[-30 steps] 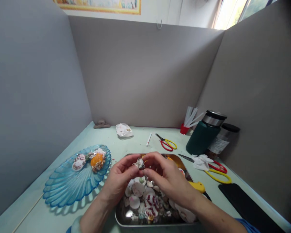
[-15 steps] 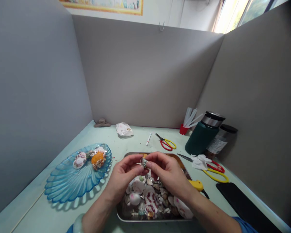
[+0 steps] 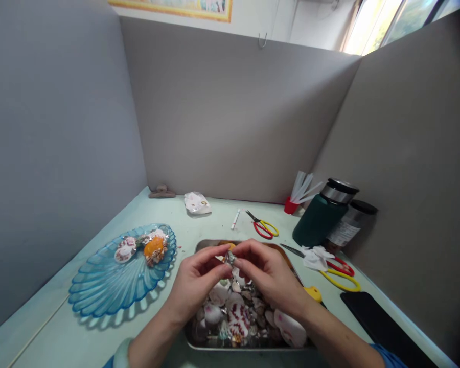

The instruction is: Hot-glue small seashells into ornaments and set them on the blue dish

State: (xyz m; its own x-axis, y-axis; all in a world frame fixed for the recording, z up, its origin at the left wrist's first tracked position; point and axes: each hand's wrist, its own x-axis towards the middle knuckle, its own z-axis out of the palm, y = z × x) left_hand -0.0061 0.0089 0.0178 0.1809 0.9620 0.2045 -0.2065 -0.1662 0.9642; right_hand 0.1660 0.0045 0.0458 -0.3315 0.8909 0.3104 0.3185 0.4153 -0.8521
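Fingertips of my left hand (image 3: 199, 278) and my right hand (image 3: 266, 271) meet over the tray, both pinching a small greyish shell (image 3: 230, 258). Its details are too small to make out. Below the hands is a metal tray (image 3: 249, 348) full of shells, among them white ones, a maroon-and-white scallop shell (image 3: 238, 319) and a pale shell with pink marks (image 3: 290, 328). My hands and forearms hide part of the tray's contents. A yellow handle (image 3: 313, 293) shows beside my right wrist.
At left lies a blue shell-shaped dish (image 3: 115, 286) with several shells and an orange piece (image 3: 154, 248). Behind the tray are small scissors (image 3: 263, 225) and a white stick (image 3: 235, 219). Larger scissors (image 3: 343, 273), a green bottle (image 3: 318, 220) and a black phone-like slab (image 3: 379, 319) stand or lie at right.
The small shell has been turned slightly between my fingertips. Both hands stay over the tray, and the whole view has shifted a little.
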